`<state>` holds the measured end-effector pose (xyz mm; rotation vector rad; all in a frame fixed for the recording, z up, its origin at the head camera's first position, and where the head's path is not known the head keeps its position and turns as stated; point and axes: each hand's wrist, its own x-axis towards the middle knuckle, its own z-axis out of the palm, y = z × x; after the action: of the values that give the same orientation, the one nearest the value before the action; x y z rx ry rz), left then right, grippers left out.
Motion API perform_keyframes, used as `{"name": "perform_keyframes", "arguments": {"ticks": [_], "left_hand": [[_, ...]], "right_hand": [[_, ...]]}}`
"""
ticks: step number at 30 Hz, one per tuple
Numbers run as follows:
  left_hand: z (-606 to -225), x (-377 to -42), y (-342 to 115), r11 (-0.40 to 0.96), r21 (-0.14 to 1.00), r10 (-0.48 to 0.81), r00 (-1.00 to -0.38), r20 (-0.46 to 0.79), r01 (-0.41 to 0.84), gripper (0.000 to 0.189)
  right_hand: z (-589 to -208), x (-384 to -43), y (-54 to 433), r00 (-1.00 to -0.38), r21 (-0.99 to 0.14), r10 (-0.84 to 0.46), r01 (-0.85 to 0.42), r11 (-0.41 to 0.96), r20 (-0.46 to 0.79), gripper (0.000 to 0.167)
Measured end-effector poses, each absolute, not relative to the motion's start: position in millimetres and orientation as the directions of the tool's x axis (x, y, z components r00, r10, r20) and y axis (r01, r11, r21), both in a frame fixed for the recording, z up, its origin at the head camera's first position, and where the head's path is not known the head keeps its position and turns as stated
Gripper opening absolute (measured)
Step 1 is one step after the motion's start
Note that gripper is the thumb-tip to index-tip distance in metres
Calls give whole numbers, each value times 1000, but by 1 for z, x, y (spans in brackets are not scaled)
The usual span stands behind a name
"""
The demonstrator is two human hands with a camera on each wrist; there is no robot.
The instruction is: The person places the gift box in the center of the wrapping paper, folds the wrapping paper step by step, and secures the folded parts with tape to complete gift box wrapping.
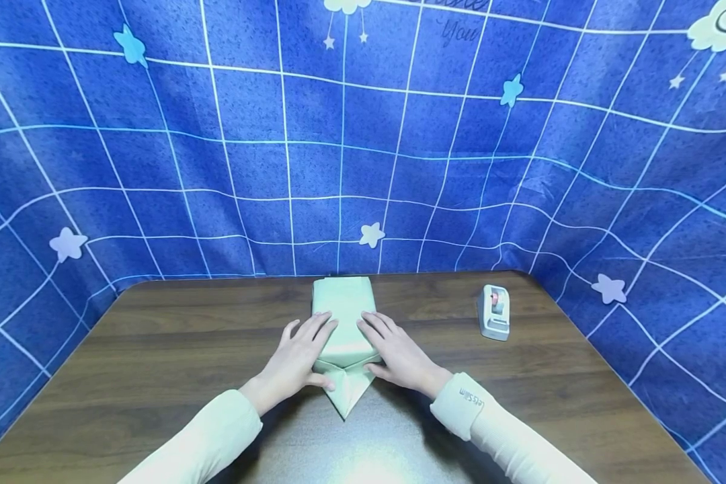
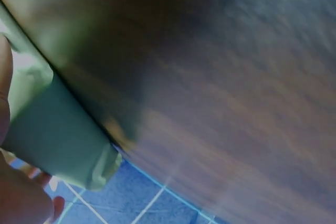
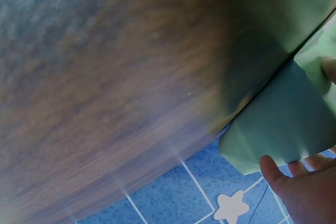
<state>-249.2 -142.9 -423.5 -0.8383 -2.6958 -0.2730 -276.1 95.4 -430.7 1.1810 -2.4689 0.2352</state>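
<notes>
Green paper-wrapped package (image 1: 346, 336) on the tabletop (image 1: 187, 349), at its far middle, with a hand on each side.
The left hand (image 1: 293, 359) and right hand (image 1: 402, 353) rest on it with fingers extended and loosely spread, clenched on nothing; the left thumb touches the pointed flap (image 1: 346, 390) that juts from the near end, the right thumb lies at that end's right corner. Fingers cover parts of both long edges, and the underside is out of sight. The wrist views crop the package at the frame edge, show only part of each hand and blur the wood. A white tape dispenser (image 1: 494, 312) stands well apart to the right, its small reddish insert hard to make out. Behind, lettering on the blue curtain (image 1: 248, 168) is cut off at the top.
</notes>
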Motion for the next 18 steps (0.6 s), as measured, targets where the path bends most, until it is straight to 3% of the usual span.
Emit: {"name": "perform_keyframes", "arguments": {"ticks": [12, 18], "left_hand": [[-427, -247, -127, 866, 138, 404, -834, 376, 481, 99], [-430, -247, -124, 885, 108, 381, -838, 391, 453, 95]], "right_hand": [[-432, -276, 95, -573, 15, -711, -774, 633, 408, 78], [-432, -275, 95, -568, 19, -712, -776, 631, 413, 78]]}}
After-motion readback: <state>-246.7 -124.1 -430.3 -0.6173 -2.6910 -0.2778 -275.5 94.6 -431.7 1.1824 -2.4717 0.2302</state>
